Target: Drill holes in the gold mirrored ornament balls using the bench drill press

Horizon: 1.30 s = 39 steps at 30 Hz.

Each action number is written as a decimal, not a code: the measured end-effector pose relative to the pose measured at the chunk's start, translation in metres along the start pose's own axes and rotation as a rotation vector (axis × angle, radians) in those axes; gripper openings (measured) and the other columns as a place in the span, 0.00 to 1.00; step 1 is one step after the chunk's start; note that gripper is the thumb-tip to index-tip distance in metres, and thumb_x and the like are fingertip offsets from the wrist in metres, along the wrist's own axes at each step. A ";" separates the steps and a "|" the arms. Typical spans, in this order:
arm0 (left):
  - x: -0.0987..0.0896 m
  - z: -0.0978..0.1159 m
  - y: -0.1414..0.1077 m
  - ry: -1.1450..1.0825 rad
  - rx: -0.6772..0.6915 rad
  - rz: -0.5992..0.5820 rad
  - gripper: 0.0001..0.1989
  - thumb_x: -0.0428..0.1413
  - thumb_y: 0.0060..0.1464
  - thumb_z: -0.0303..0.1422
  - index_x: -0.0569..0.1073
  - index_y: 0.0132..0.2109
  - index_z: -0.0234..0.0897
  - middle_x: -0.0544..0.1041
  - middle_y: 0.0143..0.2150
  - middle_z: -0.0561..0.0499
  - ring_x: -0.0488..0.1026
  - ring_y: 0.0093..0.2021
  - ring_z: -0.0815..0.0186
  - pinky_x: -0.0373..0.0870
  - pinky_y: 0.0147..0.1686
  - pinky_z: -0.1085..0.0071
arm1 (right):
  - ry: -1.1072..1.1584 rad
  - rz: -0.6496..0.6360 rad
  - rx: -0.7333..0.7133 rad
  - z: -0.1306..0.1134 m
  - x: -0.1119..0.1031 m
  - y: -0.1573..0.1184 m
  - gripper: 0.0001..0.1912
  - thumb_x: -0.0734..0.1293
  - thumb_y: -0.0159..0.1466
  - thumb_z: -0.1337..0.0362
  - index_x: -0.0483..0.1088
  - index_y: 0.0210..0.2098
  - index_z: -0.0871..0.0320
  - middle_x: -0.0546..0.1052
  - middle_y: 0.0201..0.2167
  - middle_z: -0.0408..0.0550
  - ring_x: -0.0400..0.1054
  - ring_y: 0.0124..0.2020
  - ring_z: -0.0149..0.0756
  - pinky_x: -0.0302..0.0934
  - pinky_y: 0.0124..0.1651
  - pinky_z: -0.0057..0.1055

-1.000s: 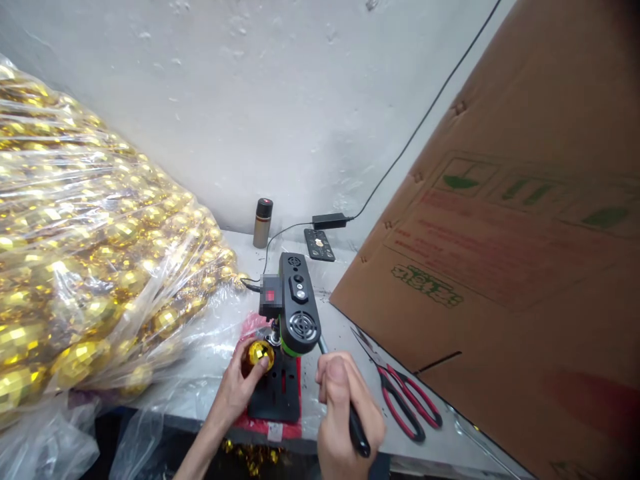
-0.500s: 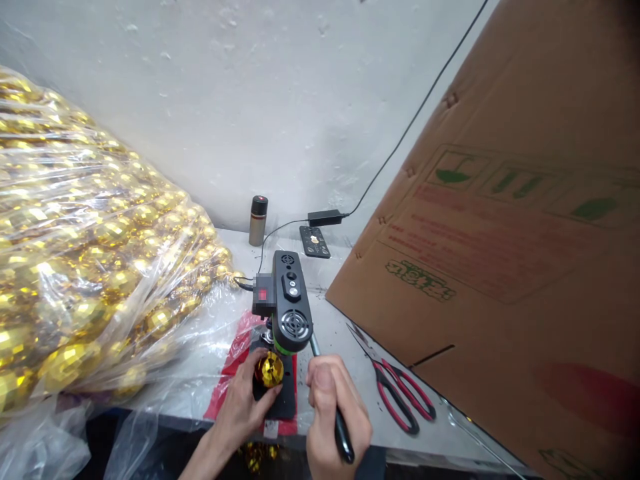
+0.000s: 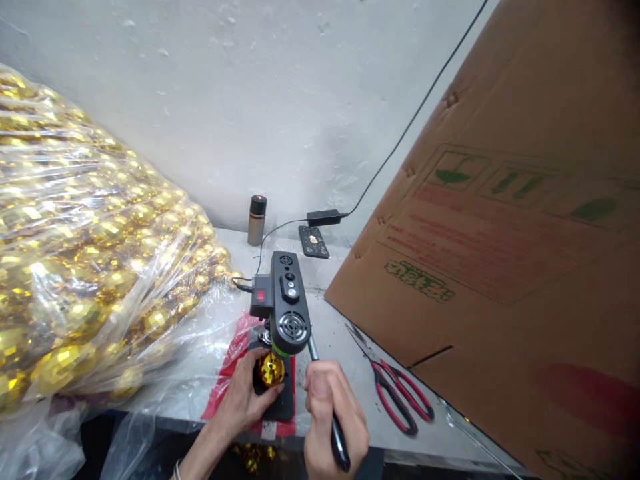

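Note:
My left hand (image 3: pixel 246 395) has its thumb and fingers around a shiny gold faceted ball (image 3: pixel 272 370), just under the front end of a small black bench press (image 3: pixel 290 300). The ball sits over the press's black base plate (image 3: pixel 280 407). My right hand (image 3: pixel 336 417) is wrapped round the lever handle (image 3: pixel 340 443), whose metal rod runs up to the machine's right side. A red sheet (image 3: pixel 225 377) lies under the base. Where the ball meets the machine's underside is hidden.
A clear plastic bag of gold balls (image 3: pixel 100 267) fills the left. Red-and-black scissors (image 3: pixel 393 387) lie right of the press, beside a large cardboard box (image 3: pixel 475 233). Behind stand a small bottle (image 3: pixel 257 221), a phone-like black slab (image 3: pixel 314 242) and a power adapter (image 3: pixel 324 217).
Almost nothing differs. Both hands keep their holds on the ball and the lever handle, and the whole view has shifted slightly.

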State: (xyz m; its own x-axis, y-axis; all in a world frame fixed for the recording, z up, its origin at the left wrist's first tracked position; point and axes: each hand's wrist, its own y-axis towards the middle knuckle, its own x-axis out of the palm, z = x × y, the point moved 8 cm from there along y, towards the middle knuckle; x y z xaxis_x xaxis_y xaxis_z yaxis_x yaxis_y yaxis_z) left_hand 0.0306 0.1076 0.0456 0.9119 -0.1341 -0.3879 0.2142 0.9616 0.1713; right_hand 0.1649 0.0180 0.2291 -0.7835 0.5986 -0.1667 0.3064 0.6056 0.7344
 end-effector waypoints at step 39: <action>0.009 -0.013 -0.003 -0.024 -0.017 0.003 0.26 0.67 0.49 0.37 0.75 0.56 0.38 0.82 0.52 0.39 0.81 0.53 0.45 0.78 0.56 0.44 | -0.031 0.159 -0.133 0.028 0.005 -0.038 0.18 0.55 0.78 0.66 0.61 0.29 0.53 0.67 0.27 0.37 0.63 0.28 0.27 0.64 0.42 0.28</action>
State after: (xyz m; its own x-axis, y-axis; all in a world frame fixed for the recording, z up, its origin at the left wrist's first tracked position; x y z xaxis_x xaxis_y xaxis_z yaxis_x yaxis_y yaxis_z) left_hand 0.0333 0.1069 0.0300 0.9210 -0.1364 -0.3650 0.2054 0.9659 0.1575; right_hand 0.1642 0.0126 0.1817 -0.7135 0.6980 -0.0607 0.3491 0.4293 0.8330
